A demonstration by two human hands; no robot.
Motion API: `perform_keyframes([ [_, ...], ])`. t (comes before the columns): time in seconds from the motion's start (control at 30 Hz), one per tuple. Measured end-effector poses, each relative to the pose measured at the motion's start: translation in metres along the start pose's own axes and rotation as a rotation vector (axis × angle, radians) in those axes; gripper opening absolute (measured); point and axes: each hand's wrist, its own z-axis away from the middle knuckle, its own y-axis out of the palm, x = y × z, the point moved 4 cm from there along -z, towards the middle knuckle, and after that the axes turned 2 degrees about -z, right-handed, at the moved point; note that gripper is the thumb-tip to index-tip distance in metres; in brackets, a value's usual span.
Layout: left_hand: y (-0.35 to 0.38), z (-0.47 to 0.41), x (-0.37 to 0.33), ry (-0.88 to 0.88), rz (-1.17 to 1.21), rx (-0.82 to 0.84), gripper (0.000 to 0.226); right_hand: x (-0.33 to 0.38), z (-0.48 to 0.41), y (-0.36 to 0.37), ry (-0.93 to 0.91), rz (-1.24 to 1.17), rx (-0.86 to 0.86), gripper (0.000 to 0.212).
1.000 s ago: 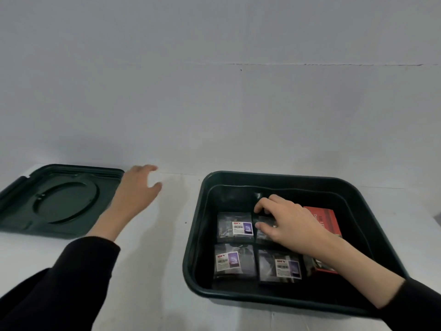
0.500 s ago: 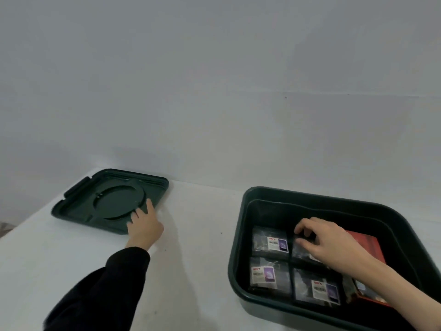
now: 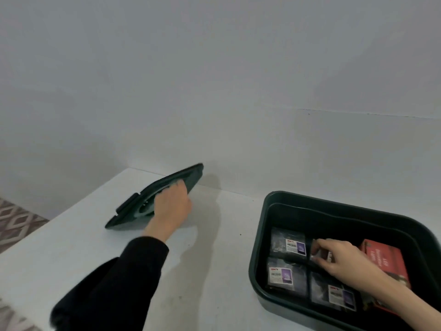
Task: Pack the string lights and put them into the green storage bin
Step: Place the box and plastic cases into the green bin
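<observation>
4 clear string-light packets (image 3: 287, 244) lie in the dark-green plastic bin (image 3: 259, 235), right hand (image 3: 343, 261) fingers pinching 1, left hand (image 3: 171, 204) fingers gripping the tilted dark-green plastic lid (image 3: 191, 175), so closing looks next.

Open white table (image 3: 214, 247) runs between the tilted lid (image 3: 133, 209), gripped by the left hand (image 3: 171, 206), and the green bin (image 3: 334, 206), leaving a clear lane to the wall (image 3: 238, 115). Inside the bin, four bagged packets (image 3: 280, 274) and a red box (image 3: 386, 261) cover most of the floor (a bare strip shows along the far side); the right hand (image 3: 343, 259), pinching one packet, fills the middle.
</observation>
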Motion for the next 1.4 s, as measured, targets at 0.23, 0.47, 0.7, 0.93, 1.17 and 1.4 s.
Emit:
perform_keyframes([
  [0.23, -0.137, 0.009, 0.004, -0.019, 0.549, -0.221, 0.023, -0.008, -0.01, -0.018, 0.026, 0.049, -0.002, 0.016],
  [0.47, -0.232, 0.043, -0.014, 0.16, 1.193, -0.433, 0.016, -0.007, -0.005, -0.058, 0.06, -0.382, -0.284, 0.028],
  [0.7, -0.2, 0.043, -0.054, 0.194, 2.118, 0.089, 0.033, -0.005, 0.053, -0.146, -0.019, -1.144, -0.617, 0.094],
  [0.93, -0.091, 0.068, -0.108, -0.09, 1.916, 0.441, 0.039, -0.029, 0.109, -0.136, 0.152, -1.418, -0.632, 0.065],
  [1.17, -0.018, 0.085, -0.128, -0.095, 1.297, 0.653, 0.061, -0.056, 0.118, -0.081, 0.401, -1.321, -0.571, 0.057],
  [1.4, 0.008, 0.096, -0.131, -0.162, 1.275, 0.656, 0.047, -0.063, 0.117, -0.058, 0.491, -1.239, -0.444, 0.051],
])
